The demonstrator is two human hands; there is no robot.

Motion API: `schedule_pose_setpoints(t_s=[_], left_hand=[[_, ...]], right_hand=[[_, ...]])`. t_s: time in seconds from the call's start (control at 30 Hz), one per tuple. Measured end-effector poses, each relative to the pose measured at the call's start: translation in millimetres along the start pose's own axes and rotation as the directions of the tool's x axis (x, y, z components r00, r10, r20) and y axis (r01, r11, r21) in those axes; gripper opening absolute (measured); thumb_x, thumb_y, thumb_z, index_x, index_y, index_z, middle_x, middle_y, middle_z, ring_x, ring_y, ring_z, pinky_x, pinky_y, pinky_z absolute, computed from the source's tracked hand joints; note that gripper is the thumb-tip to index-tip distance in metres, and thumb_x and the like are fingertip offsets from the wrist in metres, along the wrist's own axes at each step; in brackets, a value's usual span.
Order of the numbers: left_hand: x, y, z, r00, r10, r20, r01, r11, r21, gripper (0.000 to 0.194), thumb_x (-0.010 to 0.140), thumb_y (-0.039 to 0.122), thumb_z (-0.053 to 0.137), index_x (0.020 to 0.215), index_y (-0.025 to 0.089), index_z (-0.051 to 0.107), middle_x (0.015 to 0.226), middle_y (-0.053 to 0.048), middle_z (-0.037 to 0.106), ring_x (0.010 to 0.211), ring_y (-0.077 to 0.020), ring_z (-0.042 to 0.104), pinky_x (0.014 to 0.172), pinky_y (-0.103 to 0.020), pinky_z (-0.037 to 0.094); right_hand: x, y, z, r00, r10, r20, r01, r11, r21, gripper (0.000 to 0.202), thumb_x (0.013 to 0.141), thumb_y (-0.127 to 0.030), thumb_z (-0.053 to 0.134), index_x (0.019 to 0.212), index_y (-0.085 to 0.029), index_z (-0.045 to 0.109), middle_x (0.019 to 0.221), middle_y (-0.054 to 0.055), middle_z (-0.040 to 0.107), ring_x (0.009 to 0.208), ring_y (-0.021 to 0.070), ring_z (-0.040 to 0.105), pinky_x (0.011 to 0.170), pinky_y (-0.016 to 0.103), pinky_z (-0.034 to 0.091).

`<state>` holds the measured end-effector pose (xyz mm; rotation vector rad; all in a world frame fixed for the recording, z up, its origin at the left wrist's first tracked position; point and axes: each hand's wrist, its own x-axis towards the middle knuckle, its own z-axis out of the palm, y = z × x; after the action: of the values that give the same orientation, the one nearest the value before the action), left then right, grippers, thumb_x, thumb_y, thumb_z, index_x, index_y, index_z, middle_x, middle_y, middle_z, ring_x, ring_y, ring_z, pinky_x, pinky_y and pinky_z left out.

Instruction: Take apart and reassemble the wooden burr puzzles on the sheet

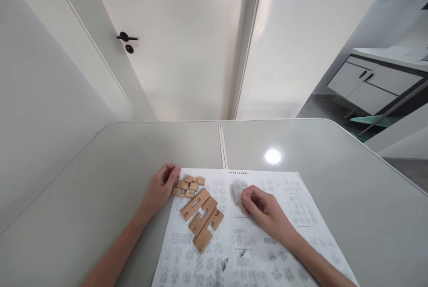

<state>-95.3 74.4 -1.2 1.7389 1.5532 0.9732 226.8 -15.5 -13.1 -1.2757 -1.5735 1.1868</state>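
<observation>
A printed paper sheet (254, 233) with small diagrams lies on the grey table. On its left part rest three flat wooden pieces (202, 215) with cut slots, side by side at a slant and marked with numbers. Just above them sits a cluster of small wooden blocks (190, 186). My left hand (162, 185) rests at the left end of that cluster, its fingers curled together; what they hold, if anything, is hidden. My right hand (261, 209) lies over the middle of the sheet, fingers curled with thumb against them, and its fingertips' contents cannot be made out.
The grey table (160, 144) has a seam down its middle and a bright light reflection on the right. Beyond its far edge stands a white door (187, 55) with a black handle. A white cabinet (371, 79) is at the far right.
</observation>
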Motion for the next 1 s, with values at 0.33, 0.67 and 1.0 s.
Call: schedule_pose_setpoints(t_s=[0.33,0.67,1.0], left_hand=[[-1.4,1.8,-0.3,1.000,0.009,0.007,-0.010,0.999,0.042,0.035,0.098,0.055,0.051,0.087,0.023,0.061,0.076,0.001,0.063,0.069,-0.0177,0.058,0.067,-0.028,0.048],[-2.2,3.3,-0.5,1.000,0.029,0.009,-0.030,0.995,0.090,0.035,0.098,0.056,0.051,0.090,0.023,0.062,0.077,0.000,0.066,0.070,-0.0185,0.061,0.067,-0.028,0.048],[-2.9,5.3,-0.7,0.999,0.034,0.008,-0.035,0.994,0.106,0.032,0.099,0.051,0.051,0.089,0.023,0.062,0.078,0.000,0.067,0.070,-0.0179,0.062,0.067,-0.028,0.049]], right_hand=[[-0.1,0.0,0.7,1.000,0.001,0.002,-0.001,1.000,0.005,0.034,0.106,-0.048,0.047,0.085,-0.023,0.056,0.071,0.000,0.060,0.063,0.0157,0.049,0.057,0.029,0.038],[-0.5,0.2,0.5,1.000,-0.022,0.000,0.022,1.000,-0.006,0.035,0.107,-0.049,0.046,0.086,-0.023,0.056,0.071,0.001,0.060,0.062,0.0155,0.049,0.056,0.028,0.039],[-0.9,-0.3,1.3,1.000,0.006,0.005,-0.006,1.000,0.021,0.033,0.106,-0.048,0.048,0.086,-0.023,0.056,0.072,0.000,0.059,0.064,0.0159,0.048,0.058,0.029,0.037]])
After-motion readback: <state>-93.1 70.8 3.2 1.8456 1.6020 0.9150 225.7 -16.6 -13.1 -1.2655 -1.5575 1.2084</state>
